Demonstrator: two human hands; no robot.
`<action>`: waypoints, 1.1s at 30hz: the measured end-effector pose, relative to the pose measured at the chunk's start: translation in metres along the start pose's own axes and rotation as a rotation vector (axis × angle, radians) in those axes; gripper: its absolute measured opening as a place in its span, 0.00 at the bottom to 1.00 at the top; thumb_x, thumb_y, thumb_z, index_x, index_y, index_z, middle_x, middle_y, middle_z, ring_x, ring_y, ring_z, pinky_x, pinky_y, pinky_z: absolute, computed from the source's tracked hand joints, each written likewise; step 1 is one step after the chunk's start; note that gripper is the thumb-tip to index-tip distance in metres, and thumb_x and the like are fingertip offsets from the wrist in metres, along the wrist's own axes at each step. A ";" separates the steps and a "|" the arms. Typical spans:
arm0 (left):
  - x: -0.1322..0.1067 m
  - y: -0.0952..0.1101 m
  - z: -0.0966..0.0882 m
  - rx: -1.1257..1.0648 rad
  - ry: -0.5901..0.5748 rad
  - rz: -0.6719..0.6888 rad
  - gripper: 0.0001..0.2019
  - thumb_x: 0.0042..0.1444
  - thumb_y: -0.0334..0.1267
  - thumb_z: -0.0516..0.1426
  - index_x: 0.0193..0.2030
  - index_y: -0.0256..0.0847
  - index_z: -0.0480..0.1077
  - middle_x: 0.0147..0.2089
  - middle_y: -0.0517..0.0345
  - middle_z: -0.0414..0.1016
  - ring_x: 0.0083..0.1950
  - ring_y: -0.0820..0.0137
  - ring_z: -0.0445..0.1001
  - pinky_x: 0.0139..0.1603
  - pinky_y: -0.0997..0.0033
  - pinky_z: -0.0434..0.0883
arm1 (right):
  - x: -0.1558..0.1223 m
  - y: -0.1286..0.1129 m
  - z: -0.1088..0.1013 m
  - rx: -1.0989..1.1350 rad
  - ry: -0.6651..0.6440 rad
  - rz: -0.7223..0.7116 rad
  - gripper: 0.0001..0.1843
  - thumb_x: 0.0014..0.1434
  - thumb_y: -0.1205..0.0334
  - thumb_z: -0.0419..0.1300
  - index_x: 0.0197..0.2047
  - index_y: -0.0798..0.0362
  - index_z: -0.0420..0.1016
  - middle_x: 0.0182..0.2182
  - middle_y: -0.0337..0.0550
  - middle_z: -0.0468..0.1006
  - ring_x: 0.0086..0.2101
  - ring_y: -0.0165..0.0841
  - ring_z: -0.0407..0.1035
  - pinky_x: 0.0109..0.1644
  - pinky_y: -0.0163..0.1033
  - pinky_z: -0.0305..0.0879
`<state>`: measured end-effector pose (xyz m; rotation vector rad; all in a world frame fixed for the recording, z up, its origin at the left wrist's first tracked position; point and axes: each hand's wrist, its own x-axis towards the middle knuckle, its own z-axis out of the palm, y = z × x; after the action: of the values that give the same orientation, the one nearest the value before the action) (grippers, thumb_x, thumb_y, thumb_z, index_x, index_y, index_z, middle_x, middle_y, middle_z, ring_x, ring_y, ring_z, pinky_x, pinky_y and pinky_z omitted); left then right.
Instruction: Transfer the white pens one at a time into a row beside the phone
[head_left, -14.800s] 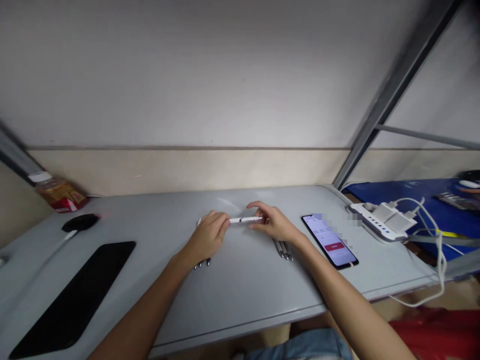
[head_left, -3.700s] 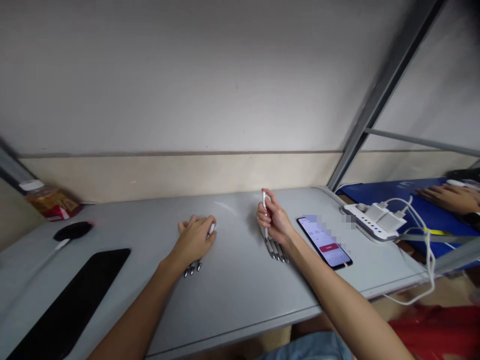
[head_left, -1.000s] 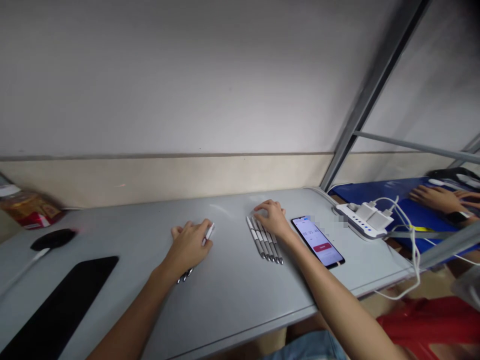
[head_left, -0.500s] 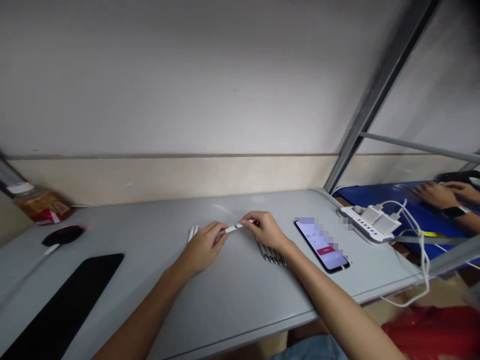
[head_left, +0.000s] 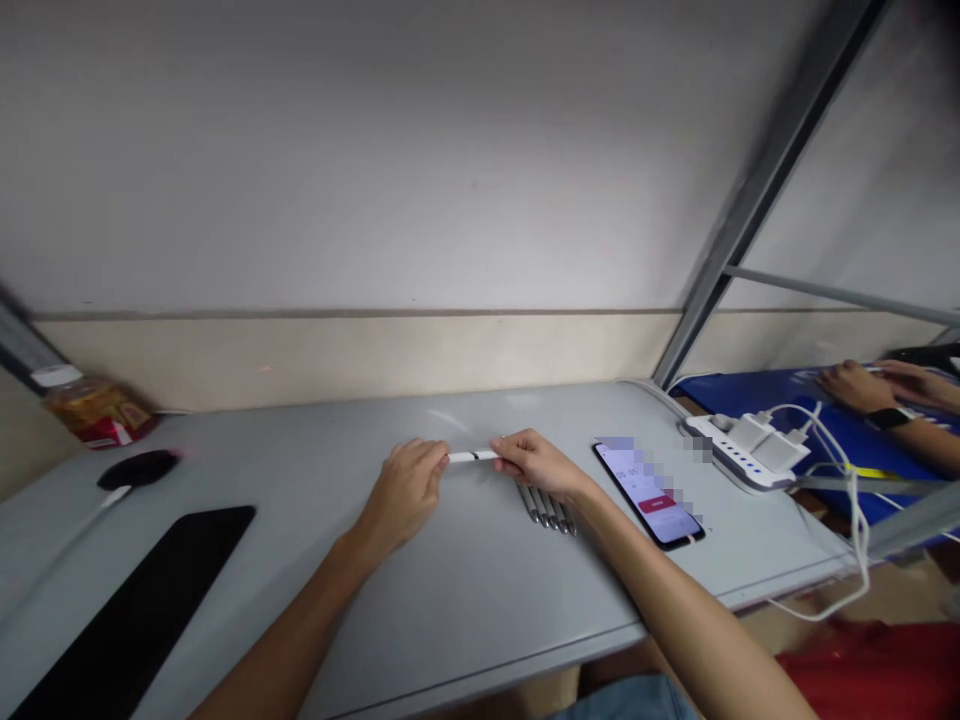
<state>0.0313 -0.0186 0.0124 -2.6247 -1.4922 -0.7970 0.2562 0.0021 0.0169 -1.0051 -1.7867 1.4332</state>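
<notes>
A white pen (head_left: pixel 471 456) with a dark band near its middle is stretched level between my two hands, just over the grey table (head_left: pixel 465 600). My left hand (head_left: pixel 409 488) is closed round its left end, fingertips together. At the other end, the thumb and bent fingers of my right hand (head_left: pixel 536 465) grip the pen. Several pens with silvery tips (head_left: pixel 551 514) lie side by side beneath my right wrist; their far ends are hidden by that hand.
A lit phone (head_left: pixel 649 495) and a white power strip (head_left: pixel 739 452) with plugs and cables lie right. At left are a black flat slab (head_left: pixel 150 600), a black round pad (head_left: pixel 139 468) and a bottle (head_left: pixel 97 408). Another person's hands (head_left: pixel 862 388) are over a blue surface.
Both hands have tightened round the pen, which has turned from slanted to nearly level. White pieces seen beside my left hand before are now hidden behind it. The view has shifted slightly.
</notes>
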 end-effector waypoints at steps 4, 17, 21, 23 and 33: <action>-0.001 -0.004 0.004 -0.083 -0.009 -0.085 0.10 0.60 0.30 0.44 0.29 0.41 0.61 0.28 0.60 0.66 0.32 0.69 0.64 0.35 0.70 0.59 | -0.001 -0.003 0.004 -0.326 0.163 -0.281 0.19 0.63 0.49 0.52 0.28 0.55 0.70 0.20 0.35 0.61 0.23 0.26 0.53 0.28 0.33 0.49; 0.001 -0.006 0.005 -0.038 -0.042 -0.065 0.14 0.66 0.39 0.42 0.34 0.41 0.64 0.31 0.59 0.68 0.36 0.67 0.66 0.39 0.68 0.59 | 0.004 0.008 0.004 -0.324 0.240 -0.302 0.10 0.57 0.58 0.59 0.40 0.54 0.73 0.34 0.41 0.75 0.33 0.30 0.67 0.34 0.33 0.60; 0.000 -0.004 0.005 -0.047 -0.042 -0.065 0.14 0.66 0.41 0.42 0.35 0.41 0.64 0.33 0.59 0.69 0.38 0.67 0.67 0.41 0.67 0.60 | 0.006 0.012 0.003 -0.314 0.233 -0.229 0.13 0.56 0.56 0.61 0.43 0.54 0.73 0.32 0.41 0.75 0.28 0.29 0.65 0.33 0.34 0.60; 0.000 -0.002 0.004 -0.038 -0.050 -0.062 0.14 0.66 0.42 0.42 0.36 0.42 0.64 0.35 0.59 0.70 0.40 0.67 0.67 0.42 0.66 0.60 | 0.006 0.013 0.003 -0.330 0.223 -0.216 0.11 0.59 0.56 0.56 0.36 0.55 0.74 0.28 0.40 0.74 0.28 0.29 0.65 0.33 0.34 0.60; -0.002 -0.001 0.007 -0.032 -0.105 -0.076 0.10 0.66 0.41 0.43 0.44 0.44 0.63 0.41 0.59 0.73 0.43 0.66 0.69 0.45 0.64 0.59 | 0.005 0.009 0.001 -0.368 0.250 -0.305 0.06 0.56 0.63 0.59 0.37 0.54 0.75 0.32 0.41 0.75 0.32 0.30 0.67 0.35 0.34 0.60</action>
<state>0.0325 -0.0176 0.0048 -2.6875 -1.6266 -0.7041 0.2539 0.0070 0.0076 -0.9865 -1.9511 0.7751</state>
